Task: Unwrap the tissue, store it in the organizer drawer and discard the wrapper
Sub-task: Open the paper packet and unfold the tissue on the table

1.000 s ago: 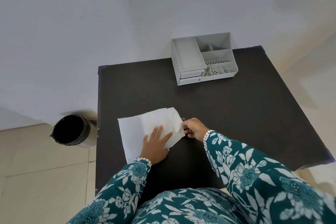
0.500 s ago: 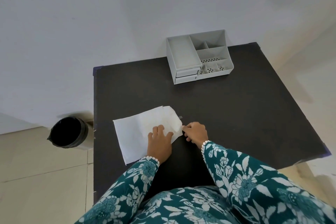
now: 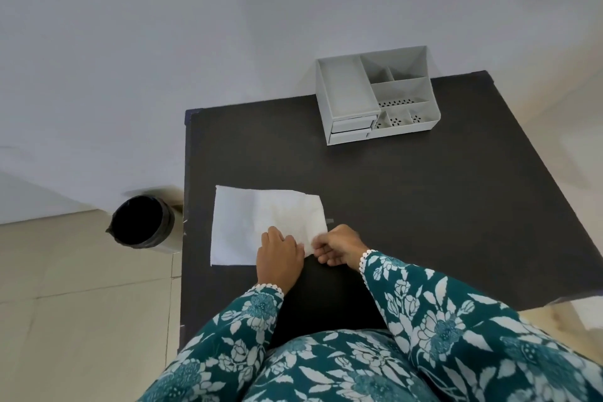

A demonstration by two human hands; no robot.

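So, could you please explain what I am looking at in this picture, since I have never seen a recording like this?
There is no machine here: a person wears a wide-angle camera on the head, so you look forward and down over their patterned sleeves at their own two hands. They work at a dark table set against a pale wall. A white tissue lies spread flat on it. The left hand presses on the tissue's near right part, and the right hand pinches its near right corner in its fingers. At the far side stands a grey organizer with open compartments and two shut drawers at its front. On the floor to the left stands a bin with a dark liner.
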